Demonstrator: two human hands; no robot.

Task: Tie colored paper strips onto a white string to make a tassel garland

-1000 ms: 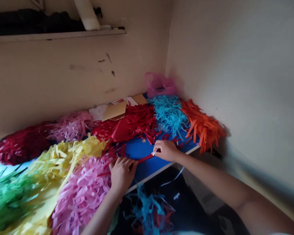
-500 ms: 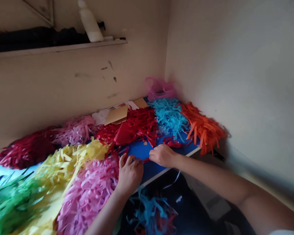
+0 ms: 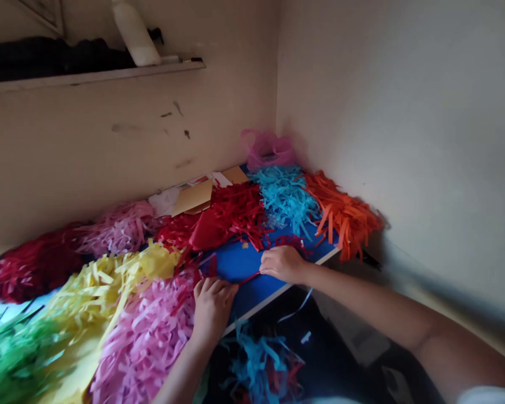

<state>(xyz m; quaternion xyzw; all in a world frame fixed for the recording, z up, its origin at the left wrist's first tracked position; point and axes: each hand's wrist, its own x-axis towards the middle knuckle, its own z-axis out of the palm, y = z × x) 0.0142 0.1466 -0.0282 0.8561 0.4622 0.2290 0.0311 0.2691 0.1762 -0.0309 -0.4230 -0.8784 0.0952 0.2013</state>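
A thin red paper strip [image 3: 249,278] stretches between my two hands, just above the blue tabletop [image 3: 239,261]. My left hand [image 3: 212,300] is closed on its left end, beside a heap of pink paper strips [image 3: 145,342]. My right hand [image 3: 280,264] pinches the other end close to the table's front edge. Behind the right hand lies a small bunch of dark red strips [image 3: 292,241]. Farther back sits a pile of red shredded paper [image 3: 235,210] with a flat red sheet [image 3: 208,229] in front. Fingertips of both hands are partly hidden.
Blue [image 3: 284,193] and orange strips [image 3: 345,210] lie at the right end, before a pink plastic bag [image 3: 267,150]. Yellow [image 3: 109,275] and green strips [image 3: 21,350] spread leftward. More blue strips [image 3: 256,359] hang below the edge. A shelf [image 3: 109,73] holds a white bottle [image 3: 137,33].
My hands have moved apart, the left one shifting left, and the red strip between them now shows longer and straighter. The whole view has shifted slightly.
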